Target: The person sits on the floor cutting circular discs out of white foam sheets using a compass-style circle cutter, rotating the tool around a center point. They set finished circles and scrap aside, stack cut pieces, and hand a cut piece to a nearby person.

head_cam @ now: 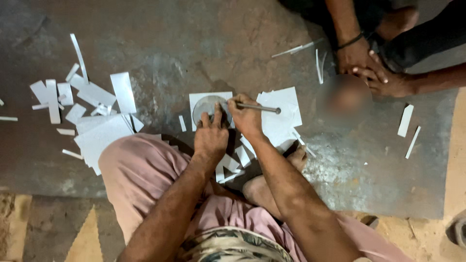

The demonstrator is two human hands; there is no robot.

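left hand (210, 137): fingers spread flat and pressing down on the grey round disc (208, 107), not gripping anything. Reads as a clamp, so the disc can't slide while its edge is followed.
right hand (246, 115): fingers wrapped tight around the metal rod (257, 107), held low and nearly flat, tip at the disc's right edge. Grip sits near the tip, probably for control of the point.
disc: lies on a white square sheet (198, 99), well inside its borders, so it looks like a template for a circle. Both sit on the floor just in front of the person's knees, within short reach.
floor plate (194, 43): dark, worn, hard sheet carrying all the work; gives a firm backing under the sheet.
stack of white sheets (281, 114): just right of the working square, partly under the rod; looks like stock kept at hand.
offcuts (87, 104): white strips and rectangles scattered to the left, well apart from the working square, out of the way. A few more strips (407, 126) lie at far right.
posture: person sits on the floor, pink trousers (141, 170), bare foot (272, 187) tucked under the right forearm, body close over the work.
other person: two hands (371, 68) at upper right rest together, well apart from the disc; not touching it.
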